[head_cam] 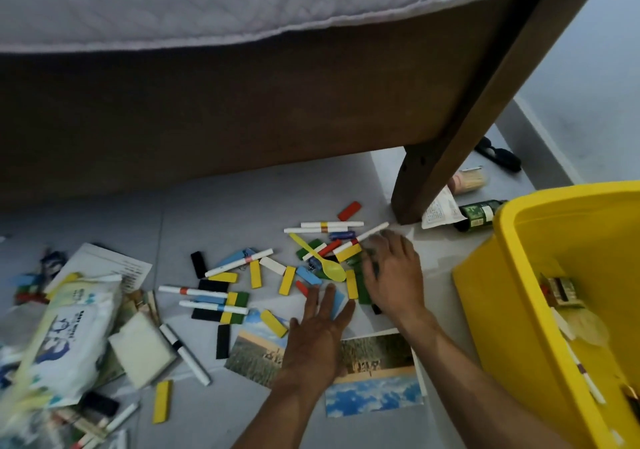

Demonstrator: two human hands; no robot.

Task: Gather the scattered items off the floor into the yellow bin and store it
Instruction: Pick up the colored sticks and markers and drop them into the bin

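the yellow bin [519, 275] stood at the right on the grey tiled floor [242, 206], a few small items lying inside it. left of it, coloured domino blocks [287, 280], white marker pens [239, 263] and a yellow plastic spoon [322, 258] lay scattered beside the wooden bed leg [415, 185]. the right hand [391, 275] lay over green and yellow blocks, its fingers blurred, grip indeterminate. the left hand [318, 330] lay flat, fingers straight, on a blue block above a landscape photo [374, 376]. a wet-wipes pack [69, 337] lay far left.
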